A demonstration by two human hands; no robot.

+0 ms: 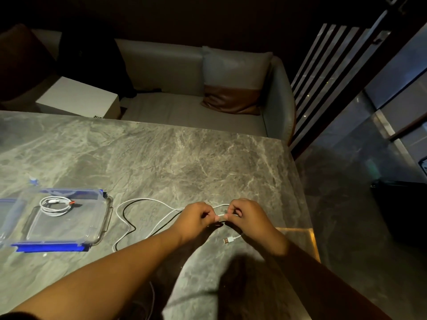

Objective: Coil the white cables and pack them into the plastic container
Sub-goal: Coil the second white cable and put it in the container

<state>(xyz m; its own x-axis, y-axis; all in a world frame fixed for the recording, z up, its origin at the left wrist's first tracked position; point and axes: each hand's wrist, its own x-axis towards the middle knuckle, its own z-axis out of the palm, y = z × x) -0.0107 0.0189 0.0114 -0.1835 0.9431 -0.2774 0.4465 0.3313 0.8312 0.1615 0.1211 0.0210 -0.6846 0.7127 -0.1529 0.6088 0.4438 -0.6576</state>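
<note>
A loose white cable [147,200] snakes across the grey marble table [161,158]. My left hand [196,219] and my right hand [249,215] pinch it between them, fingertips almost touching. Its USB plug [228,240] lies on the table just below my right hand. To the left stands the clear plastic container [101,229] with blue clips. A coiled white cable [56,205] lies inside it near the far end.
The table's right edge [302,204] is close to my right hand, with dark floor beyond. A grey sofa [184,107] with a cushion and a white box [78,98] sit behind the table's far edge. A clear lid part [9,215] lies left of the container.
</note>
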